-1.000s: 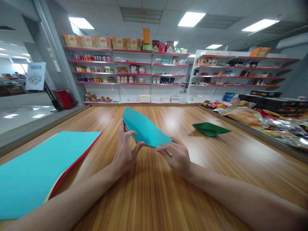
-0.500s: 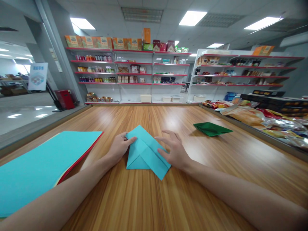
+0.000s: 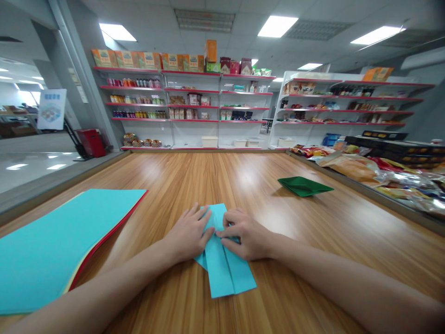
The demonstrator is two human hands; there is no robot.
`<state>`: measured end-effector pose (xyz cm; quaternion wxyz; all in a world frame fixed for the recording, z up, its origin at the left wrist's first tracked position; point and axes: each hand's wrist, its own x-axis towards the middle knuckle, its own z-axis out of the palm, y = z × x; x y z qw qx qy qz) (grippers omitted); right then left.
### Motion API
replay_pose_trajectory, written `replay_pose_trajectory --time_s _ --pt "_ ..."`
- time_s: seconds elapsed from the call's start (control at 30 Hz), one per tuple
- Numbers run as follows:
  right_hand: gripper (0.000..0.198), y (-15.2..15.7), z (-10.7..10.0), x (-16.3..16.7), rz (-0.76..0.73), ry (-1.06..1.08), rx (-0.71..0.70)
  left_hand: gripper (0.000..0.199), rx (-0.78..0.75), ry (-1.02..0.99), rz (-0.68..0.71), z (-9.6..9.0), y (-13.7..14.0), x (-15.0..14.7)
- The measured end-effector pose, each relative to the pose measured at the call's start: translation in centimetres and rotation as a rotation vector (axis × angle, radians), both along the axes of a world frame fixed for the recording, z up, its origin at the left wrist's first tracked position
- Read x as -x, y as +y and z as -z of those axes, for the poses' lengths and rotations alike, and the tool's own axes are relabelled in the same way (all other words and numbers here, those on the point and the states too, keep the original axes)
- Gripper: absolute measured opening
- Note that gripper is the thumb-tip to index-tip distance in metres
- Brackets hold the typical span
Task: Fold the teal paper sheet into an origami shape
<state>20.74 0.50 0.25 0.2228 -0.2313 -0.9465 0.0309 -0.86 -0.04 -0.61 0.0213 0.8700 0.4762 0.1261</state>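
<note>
A folded turquoise paper (image 3: 225, 269) lies flat on the wooden table (image 3: 313, 260) in front of me, long and narrow, pointing away. My left hand (image 3: 187, 234) presses on its left side near the far end. My right hand (image 3: 243, 236) presses on its right side, fingertips meeting the left hand's over the middle fold. Both hands lie flat on the paper, fingers curled down onto it.
A stack of coloured sheets (image 3: 52, 250) with a turquoise one on top lies at the left. A folded green paper piece (image 3: 304, 186) sits further off to the right. Snack packets (image 3: 375, 174) line the right edge. Shop shelves (image 3: 181, 106) stand behind the table.
A second ago I held the paper up in the air. It came down onto the table, was folded narrower, and both hands now press on it close together.
</note>
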Motion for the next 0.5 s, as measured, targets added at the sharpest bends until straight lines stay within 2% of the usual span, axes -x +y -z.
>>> replay_pose_trajectory --time_s 0.1,0.2,0.37,0.5 --pt "0.014 -0.1 0.2 0.0 -0.109 0.045 0.039 0.068 0.136 0.105 0.121 -0.6 -0.2 0.3" --pt "0.020 0.0 0.2 0.3 -0.129 0.088 0.123 0.074 0.179 0.162 0.243 -1.0 -0.1 1.0" --pt "0.026 0.8 0.0 0.4 -0.002 0.130 0.273 0.085 0.181 0.183 0.298 -1.2 -0.6 1.0" --pt "0.023 0.7 -0.4 0.0 -0.092 0.112 0.401 0.089 0.209 0.176 0.343 -1.6 -1.5 0.4"
